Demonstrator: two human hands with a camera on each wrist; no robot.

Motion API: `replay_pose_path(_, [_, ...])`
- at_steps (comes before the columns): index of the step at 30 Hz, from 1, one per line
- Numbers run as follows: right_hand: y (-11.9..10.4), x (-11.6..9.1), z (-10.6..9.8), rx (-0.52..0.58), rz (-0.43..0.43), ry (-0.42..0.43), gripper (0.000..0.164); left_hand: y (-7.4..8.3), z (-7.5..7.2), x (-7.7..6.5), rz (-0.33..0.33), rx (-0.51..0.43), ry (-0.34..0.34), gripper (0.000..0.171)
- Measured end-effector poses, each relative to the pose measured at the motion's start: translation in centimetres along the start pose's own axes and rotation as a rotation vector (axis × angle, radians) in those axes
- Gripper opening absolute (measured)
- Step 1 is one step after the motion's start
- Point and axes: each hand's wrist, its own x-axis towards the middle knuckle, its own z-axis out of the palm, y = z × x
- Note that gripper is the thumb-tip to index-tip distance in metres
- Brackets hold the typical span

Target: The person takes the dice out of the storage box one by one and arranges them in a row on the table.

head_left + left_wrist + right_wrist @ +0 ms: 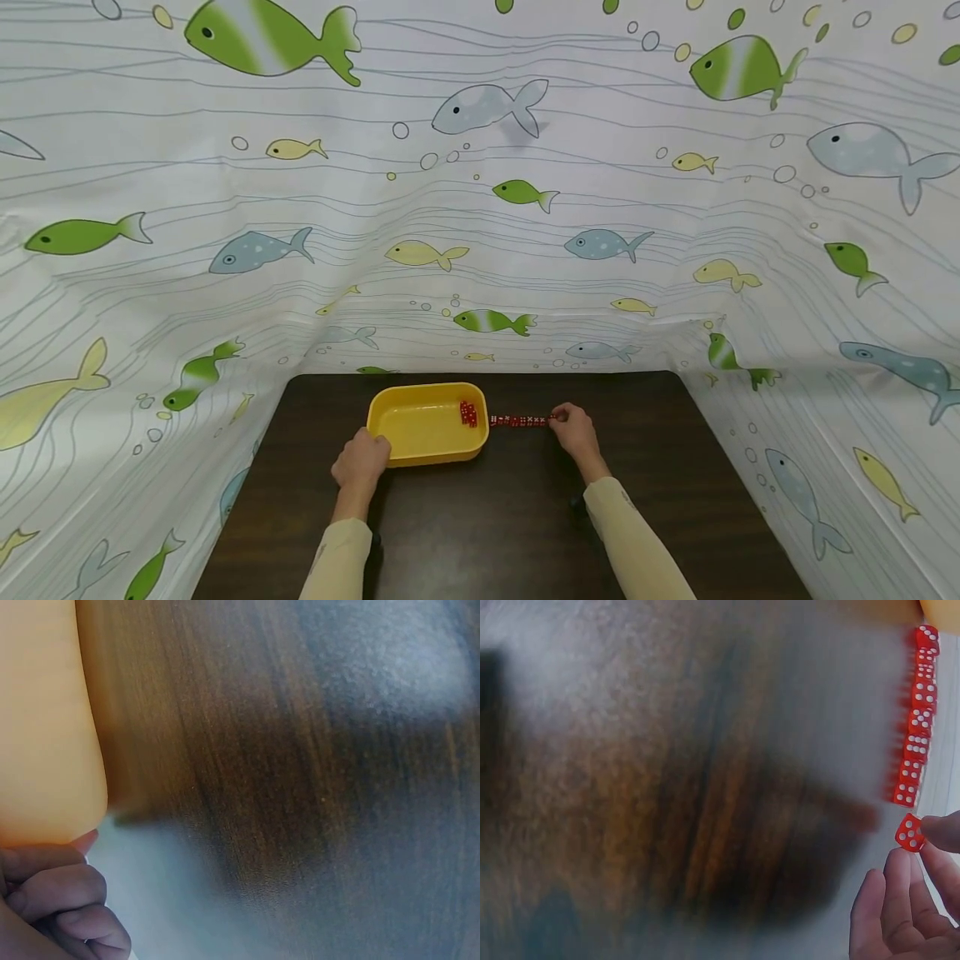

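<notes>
A yellow plastic tray (435,457) with rounded corners stands on the table, several red dice (468,414) grouped at its right end. My left hand (362,458) grips the tray's near left corner, and its curled fingers (64,892) show beside the tray's wall in the left wrist view. From the tray's right side runs a row of red dice (517,421) with white pips. At the row's right end, my right hand (576,433) pinches a single die (910,833) between thumb and fingers. In the right wrist view a small gap separates this die from the row.
The dark wood-grain table (480,533) lies under everything. A white sheet (480,283) printed with fish rises behind the table's far edge and along both sides.
</notes>
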Motion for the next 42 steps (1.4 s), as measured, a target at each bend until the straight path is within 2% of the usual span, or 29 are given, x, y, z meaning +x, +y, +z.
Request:
replay_pose_path(13, [0.36, 0.42, 0.27, -0.028, -0.008, -0.006, 0.023, 0.52, -0.14, 0.26, -0.007, 0.009, -0.017, 0.039])
replay_pose_path(22, [0.20, 0.28, 0.35, -0.052, -0.020, -0.004, 0.024, 0.36, -0.21, 0.29, -0.001, 0.008, -0.016, 0.041])
replay_pose_path(34, [0.17, 0.53, 0.77, -0.090, 0.021, -0.003, 0.023, -0.01, -0.04, 0.22, -0.008, 0.003, -0.018, 0.040])
replay_pose_path(42, [0.04, 0.23, 1.02, -0.099, 0.017, -0.004, 0.025, -0.13, -0.05, 0.18, 0.000, -0.006, -0.014, 0.041])
